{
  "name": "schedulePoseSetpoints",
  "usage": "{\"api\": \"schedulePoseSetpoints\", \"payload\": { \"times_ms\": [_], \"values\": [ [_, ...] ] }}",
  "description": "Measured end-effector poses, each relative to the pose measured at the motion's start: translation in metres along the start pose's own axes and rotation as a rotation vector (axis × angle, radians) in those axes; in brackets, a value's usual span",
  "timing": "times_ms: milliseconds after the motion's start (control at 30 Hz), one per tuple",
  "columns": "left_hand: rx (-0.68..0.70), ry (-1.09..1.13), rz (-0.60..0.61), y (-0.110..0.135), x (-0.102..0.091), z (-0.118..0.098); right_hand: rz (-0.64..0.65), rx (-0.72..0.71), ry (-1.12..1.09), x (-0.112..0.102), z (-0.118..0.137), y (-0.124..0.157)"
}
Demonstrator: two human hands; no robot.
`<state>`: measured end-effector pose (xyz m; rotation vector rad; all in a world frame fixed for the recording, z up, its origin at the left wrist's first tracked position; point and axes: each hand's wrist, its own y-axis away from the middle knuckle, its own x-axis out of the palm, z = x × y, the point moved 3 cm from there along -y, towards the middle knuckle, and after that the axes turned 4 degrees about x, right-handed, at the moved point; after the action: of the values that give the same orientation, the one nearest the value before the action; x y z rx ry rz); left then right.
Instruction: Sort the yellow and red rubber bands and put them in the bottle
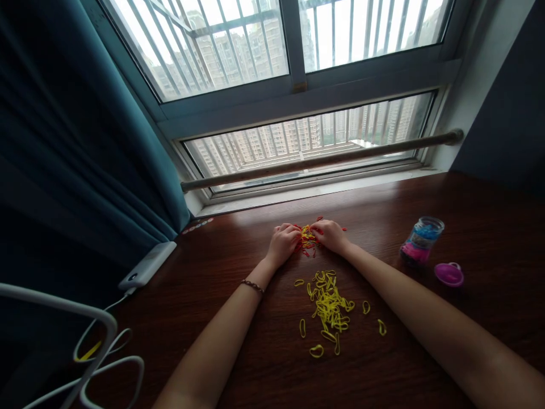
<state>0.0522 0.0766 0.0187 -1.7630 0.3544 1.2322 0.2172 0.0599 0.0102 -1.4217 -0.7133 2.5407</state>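
Observation:
A small mixed pile of red and yellow rubber bands (307,238) lies on the dark wooden table between my two hands. My left hand (284,243) rests at the pile's left side, its fingers curled together against the red bands. From the right, my right hand (331,234) reaches in with thumb and fingers pinched at the pile's edge. What either set of fingertips grips is too small to make out. Nearer to me, between my forearms, a larger heap of yellow rubber bands (331,307) is spread out, with several loose ones around it.
An open clear jar (421,241) with blue and pink contents stands at the right, a purple lid-like cup (449,274) beside it. A white power strip (147,265) and white cable lie at the left by the curtain (97,125). A window rail (323,163) runs behind.

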Motion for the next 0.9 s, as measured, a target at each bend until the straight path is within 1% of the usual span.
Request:
{"api": "schedulePoseSetpoints", "payload": {
  "times_ms": [133,333,567,733,900],
  "values": [
    [-0.014,-0.001,-0.009,0.0002,-0.0007,0.0,0.029,0.0,0.064,-0.0016,0.0028,0.0003],
    [-0.037,0.012,-0.012,0.0008,-0.0017,0.0002,0.037,-0.003,0.081,-0.0019,0.0048,0.0008],
    [-0.052,0.044,-0.039,0.0017,-0.0005,0.0023,0.021,-0.06,0.099,0.0004,0.0037,0.0006],
    [-0.084,0.075,-0.087,0.0028,0.0026,0.0067,0.03,-0.046,0.09,-0.0001,0.0039,0.0003],
    [-0.07,0.07,-0.072,0.0028,0.0035,0.0067,0.021,-0.026,0.075,-0.0007,0.0021,-0.0006]
  ]
}}
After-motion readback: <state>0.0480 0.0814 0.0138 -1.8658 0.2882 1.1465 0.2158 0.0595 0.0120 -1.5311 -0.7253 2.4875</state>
